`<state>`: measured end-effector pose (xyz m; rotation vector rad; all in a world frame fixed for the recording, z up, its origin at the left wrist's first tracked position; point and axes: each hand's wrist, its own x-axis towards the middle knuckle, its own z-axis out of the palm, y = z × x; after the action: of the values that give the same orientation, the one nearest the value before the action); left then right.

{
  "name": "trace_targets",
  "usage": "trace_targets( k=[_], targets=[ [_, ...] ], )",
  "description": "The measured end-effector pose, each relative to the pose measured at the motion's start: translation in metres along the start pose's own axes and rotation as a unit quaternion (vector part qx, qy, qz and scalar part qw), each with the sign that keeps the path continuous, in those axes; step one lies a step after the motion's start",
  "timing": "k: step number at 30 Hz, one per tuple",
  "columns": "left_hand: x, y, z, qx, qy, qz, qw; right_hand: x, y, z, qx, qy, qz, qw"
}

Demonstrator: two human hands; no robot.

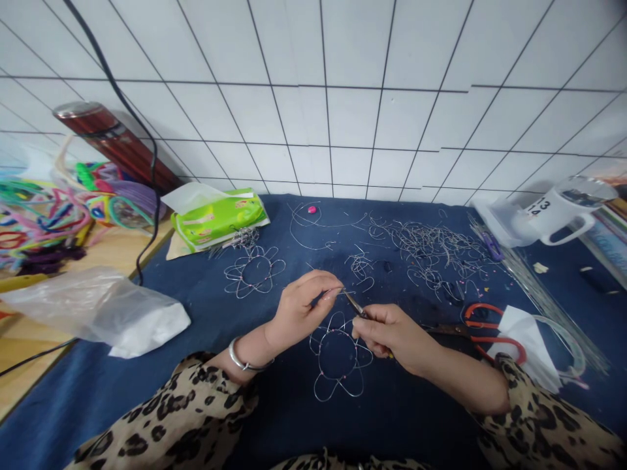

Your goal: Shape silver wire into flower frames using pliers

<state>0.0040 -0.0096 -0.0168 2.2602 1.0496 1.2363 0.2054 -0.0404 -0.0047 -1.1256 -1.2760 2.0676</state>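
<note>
Dark blue cloth (pixel 411 418) covers the worktop (pixel 284 405), where a person in leopard-print sleeves (pixel 169 414) works with both hands. The left hand (pixel 304 310), a silver bangle (pixel 240 358) at its wrist, has its thumb and forefinger pinched together on a thin wire (pixel 349 292), the other fingers loosely bent. The right hand (pixel 398 336) is closed around the handles of a pair of pliers (pixel 356 307), whose tips point at the left fingertips and meet the wire there; whether they grip it is too small to tell.

Just below the hands lies a wire flower (pixel 337 378), a ring with looped petals and small pink beads. A second wire flower (pixel 251 285) rests farther back on the left, near a green pack of tissues (pixel 220 220). Beyond the pliers sits a small heap of curled wire pieces (pixel 361 264), and to its right spreads a larger tangle of wire (pixel 435 247). A small pink object (pixel 312 209) lies near the white tiled wall (pixel 353 117).

Right of the right hand are orange-handled scissors (pixel 494 339), partly on a white paper (pixel 526 339), with a bundle of straight wires (pixel 553 307) beyond and a white mug (pixel 563 212) at the back. On the left, a clear plastic bag (pixel 102 310) stretches from the wooden surface (pixel 24 375) onto the cloth, in front of colourful fuzzy stems (pixel 29 225) and a red flask (pixel 117 143).
</note>
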Motion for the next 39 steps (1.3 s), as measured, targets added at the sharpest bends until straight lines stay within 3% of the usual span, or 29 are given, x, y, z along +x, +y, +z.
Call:
trace_targets(
  k=[20, 25, 39],
  targets=[
    [0.0035, 0.0019, -0.0027, -0.056, -0.038, -0.023, 0.997, -0.0003, -0.0003, 0.0003, -0.044, 0.003, 0.007, 0.999],
    [0.0030, -0.0013, -0.0016, -0.064, -0.018, -0.042, 0.997, -0.0007, -0.0008, -0.0009, -0.066, 0.000, -0.005, 0.998],
    [0.0004, -0.0062, 0.0012, -0.068, -0.005, -0.016, 0.998, 0.0011, 0.0008, -0.0014, -0.049, 0.005, -0.012, 0.999]
  ],
)
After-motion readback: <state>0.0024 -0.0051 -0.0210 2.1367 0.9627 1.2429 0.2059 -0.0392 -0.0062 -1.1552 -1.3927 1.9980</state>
